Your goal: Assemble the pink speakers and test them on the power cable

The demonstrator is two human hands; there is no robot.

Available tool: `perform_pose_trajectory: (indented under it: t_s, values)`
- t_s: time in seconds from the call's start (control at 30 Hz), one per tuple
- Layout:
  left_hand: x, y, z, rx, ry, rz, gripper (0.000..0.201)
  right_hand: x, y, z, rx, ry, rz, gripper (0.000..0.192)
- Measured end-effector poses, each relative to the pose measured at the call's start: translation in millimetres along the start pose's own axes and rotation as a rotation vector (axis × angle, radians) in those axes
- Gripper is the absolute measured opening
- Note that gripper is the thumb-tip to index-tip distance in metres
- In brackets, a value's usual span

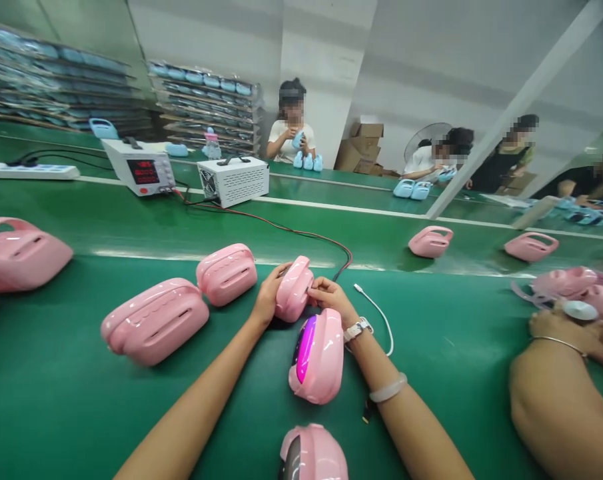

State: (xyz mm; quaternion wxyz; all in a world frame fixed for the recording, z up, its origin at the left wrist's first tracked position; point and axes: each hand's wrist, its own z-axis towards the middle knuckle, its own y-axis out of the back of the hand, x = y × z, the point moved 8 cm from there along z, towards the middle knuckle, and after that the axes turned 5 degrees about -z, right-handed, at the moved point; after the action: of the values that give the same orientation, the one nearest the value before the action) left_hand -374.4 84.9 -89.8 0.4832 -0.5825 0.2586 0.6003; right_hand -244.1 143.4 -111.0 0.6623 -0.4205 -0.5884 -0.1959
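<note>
My left hand [268, 297] is wrapped round the far side of a pink plastic device with a carry handle [294, 290], holding it on the green bench. At the device's right side, the fingers of my right hand [331, 297] are pinched together; whatever is between them is too small to make out. A red and black cable [301, 231] runs from the power supply to behind my right hand. Just below stands a second pink device with a lit purple panel [318, 357]. Beside my right wrist lies a white charging cable [381, 317].
Further pink devices stand left [156, 320], at the front edge [316, 453] and on the far strip [431, 241]. A power supply with red digits [141, 170] and a white metal box [234, 181] stand behind. A co-worker's hand [561, 330] is close at right. Co-workers sit opposite.
</note>
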Motion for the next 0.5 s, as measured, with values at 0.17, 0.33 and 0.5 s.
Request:
perform_pose_trajectory:
  t_s: [0.17,0.33,0.5]
  values:
    - [1.3,-1.7,0.5,0.044,-0.039,0.001,0.056,1.2,-0.4,-2.5,-0.031,-0.014,-0.020,0.044]
    - [3.5,-0.7,0.5,0.047,-0.060,0.013,0.050,1.6,3.1,-4.5,-0.085,-0.079,-0.060,0.048]
    - [8.5,-0.7,2.1,0.060,-0.058,0.022,0.051,5.8,7.0,-8.0,-0.143,-0.159,-0.111,0.051]
